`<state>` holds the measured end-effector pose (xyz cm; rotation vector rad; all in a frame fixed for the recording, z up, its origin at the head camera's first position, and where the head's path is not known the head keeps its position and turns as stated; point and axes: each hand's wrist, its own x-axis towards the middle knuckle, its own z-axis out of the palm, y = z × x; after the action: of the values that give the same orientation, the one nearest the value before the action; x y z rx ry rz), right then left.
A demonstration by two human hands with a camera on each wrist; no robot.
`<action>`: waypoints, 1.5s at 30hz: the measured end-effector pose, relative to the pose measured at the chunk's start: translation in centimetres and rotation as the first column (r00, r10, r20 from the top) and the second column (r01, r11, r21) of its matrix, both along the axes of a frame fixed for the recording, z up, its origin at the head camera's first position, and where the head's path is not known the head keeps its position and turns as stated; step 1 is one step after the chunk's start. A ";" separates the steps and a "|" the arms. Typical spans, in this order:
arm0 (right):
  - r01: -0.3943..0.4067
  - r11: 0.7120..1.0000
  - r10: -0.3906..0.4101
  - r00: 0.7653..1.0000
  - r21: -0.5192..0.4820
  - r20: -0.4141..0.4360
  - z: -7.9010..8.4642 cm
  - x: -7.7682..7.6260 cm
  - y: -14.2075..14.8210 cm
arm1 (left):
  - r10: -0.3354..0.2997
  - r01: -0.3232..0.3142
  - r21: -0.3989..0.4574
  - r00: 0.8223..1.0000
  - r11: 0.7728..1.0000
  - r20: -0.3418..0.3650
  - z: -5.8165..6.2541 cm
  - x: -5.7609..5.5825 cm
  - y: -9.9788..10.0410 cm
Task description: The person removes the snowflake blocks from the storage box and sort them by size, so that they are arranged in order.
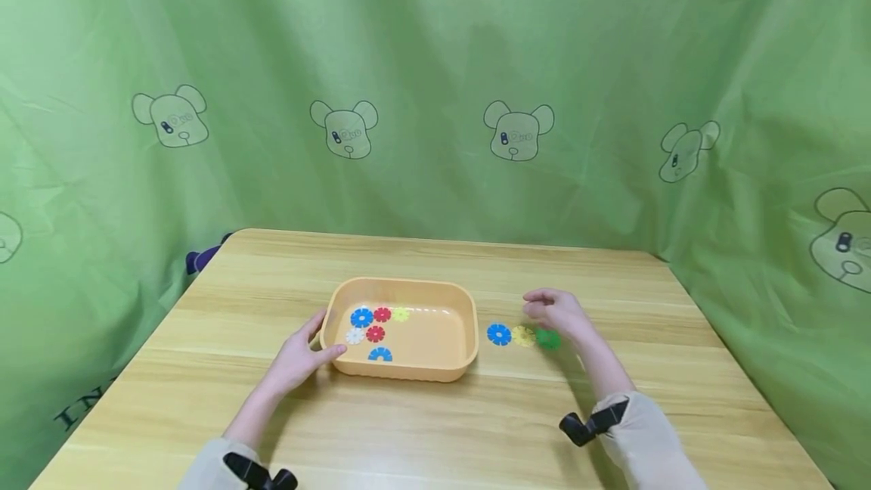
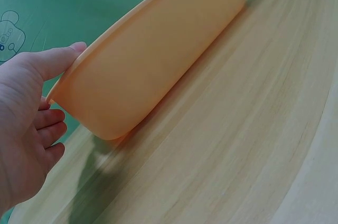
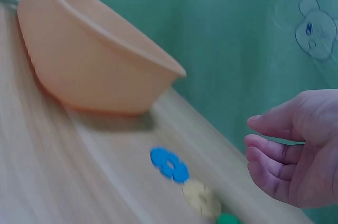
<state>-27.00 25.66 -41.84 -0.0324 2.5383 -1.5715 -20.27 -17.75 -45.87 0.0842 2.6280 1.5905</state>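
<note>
An orange plastic basin (image 1: pixel 425 376) sits on the table, with several notched plastic discs on the left part of its floor: blue (image 1: pixel 362 317), red (image 1: pixel 375 333), white (image 1: pixel 354 336) and pale yellow (image 1: pixel 401 314). My left hand (image 1: pixel 299 355) grips the basin's left end, thumb over the rim and the other fingers below it on the outside. To the right of the basin, a blue disc (image 1: pixel 499 334), a yellow disc (image 1: pixel 523 336) and a green disc (image 1: pixel 547 339) lie in a row. Above that row hovers my right hand (image 3: pixel 296 150), fingers loosely bent and holding nothing.
The wooden table (image 1: pixel 544 422) extends around the basin on all sides. Behind and beside it hangs a green curtain (image 1: pixel 429 36) printed with bear heads. A dark purple object (image 1: pixel 200 259) shows past the table's back left corner.
</note>
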 end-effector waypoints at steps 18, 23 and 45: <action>-0.094 0.993 0.092 0.995 -0.071 -0.028 3.0 -1.2 -8.1 | 0.012 -0.012 0.001 1.000 1.000 0.003 -0.1 -0.2 0.1; -0.127 0.990 0.126 0.992 -0.062 -0.021 3.7 -1.0 -10.8 | 0.011 -0.011 0.003 1.000 1.000 -0.004 -0.2 -0.2 0.1; -0.228 0.972 0.231 0.971 0.052 -0.055 1.6 -2.4 -23.1 | 0.011 -0.011 0.005 1.000 1.000 -0.010 -0.2 -0.3 -0.1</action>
<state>-29.42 2.60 -40.23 -0.3608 2.5077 -1.4448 -20.56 -17.84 -46.10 0.0780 2.6368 1.6046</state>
